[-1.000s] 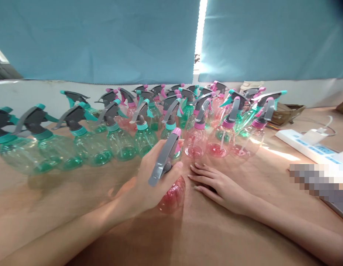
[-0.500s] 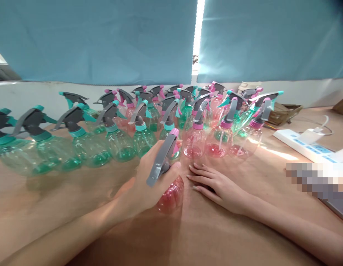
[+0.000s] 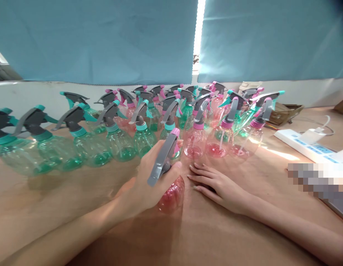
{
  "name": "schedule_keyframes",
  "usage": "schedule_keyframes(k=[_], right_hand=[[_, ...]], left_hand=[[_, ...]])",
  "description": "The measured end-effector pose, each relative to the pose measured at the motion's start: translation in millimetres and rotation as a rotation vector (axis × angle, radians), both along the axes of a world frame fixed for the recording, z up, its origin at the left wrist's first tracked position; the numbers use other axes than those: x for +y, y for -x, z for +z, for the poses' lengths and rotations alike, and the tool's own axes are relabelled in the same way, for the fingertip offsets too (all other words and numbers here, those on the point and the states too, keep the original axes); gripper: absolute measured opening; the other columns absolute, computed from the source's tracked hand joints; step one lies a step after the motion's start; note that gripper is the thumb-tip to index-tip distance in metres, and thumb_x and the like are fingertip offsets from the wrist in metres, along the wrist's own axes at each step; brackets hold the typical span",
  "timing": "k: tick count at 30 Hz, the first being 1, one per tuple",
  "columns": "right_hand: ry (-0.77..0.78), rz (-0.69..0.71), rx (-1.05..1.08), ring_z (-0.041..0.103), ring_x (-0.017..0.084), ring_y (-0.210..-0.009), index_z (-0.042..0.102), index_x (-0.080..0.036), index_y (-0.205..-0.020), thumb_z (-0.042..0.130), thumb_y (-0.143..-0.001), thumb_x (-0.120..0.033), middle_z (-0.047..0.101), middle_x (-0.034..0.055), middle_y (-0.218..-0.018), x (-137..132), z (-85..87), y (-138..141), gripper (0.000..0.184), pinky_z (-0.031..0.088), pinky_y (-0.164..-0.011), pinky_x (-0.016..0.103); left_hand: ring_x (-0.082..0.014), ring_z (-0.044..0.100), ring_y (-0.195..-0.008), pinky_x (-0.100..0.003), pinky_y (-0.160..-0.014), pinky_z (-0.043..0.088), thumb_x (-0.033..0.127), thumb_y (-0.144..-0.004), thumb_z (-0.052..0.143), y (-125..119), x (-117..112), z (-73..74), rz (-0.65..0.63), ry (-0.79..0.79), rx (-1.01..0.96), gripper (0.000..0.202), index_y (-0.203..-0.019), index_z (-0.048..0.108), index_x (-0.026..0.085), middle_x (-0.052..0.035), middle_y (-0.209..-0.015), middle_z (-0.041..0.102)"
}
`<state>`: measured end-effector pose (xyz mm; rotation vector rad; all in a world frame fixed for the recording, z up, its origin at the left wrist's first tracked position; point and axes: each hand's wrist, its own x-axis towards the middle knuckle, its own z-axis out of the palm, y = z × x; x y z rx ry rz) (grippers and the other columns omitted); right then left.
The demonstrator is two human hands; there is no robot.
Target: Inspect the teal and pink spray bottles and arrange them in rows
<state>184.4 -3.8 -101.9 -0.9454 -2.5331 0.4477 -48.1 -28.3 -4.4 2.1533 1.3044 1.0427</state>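
My left hand (image 3: 153, 177) is wrapped round the neck of a pink spray bottle (image 3: 172, 197) with a grey trigger head (image 3: 162, 159), which stands on the brown table (image 3: 215, 236) just in front of me. Beside it, my right hand (image 3: 215, 184) lies flat on the table with its fingers stretched out, holding nothing, the fingertips close to the bottle. Behind both hands stand several rows of green spray bottles (image 3: 118, 142) and pink spray bottles (image 3: 215, 142) with grey triggers.
A white power strip (image 3: 309, 146) with a plugged-in adapter and cable lies at the right. A brown box (image 3: 284, 111) sits behind it. Blue curtains (image 3: 105, 37) hang above a white sill at the back. A blurred-out object (image 3: 318, 179) lies at the right edge.
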Motion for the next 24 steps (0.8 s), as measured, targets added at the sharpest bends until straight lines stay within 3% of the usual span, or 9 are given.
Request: schedule_keyframes(k=[24], right_hand=[[-0.008,0.011,-0.029,0.037,0.024,-0.139,0.056,-0.022,-0.133,0.043,-0.098,-0.035,0.048,0.0058,-0.145,0.1,2.5,0.7,0.04,0.034,-0.114,0.048]], left_hand=[[-0.0131,0.052,-0.057,-0.026,-0.052,0.043,0.017,-0.088,0.053,0.4,-0.8,-0.9,0.009,0.013,-0.018,0.011,-0.092,0.048,0.026,0.0055,-0.071,0.05]])
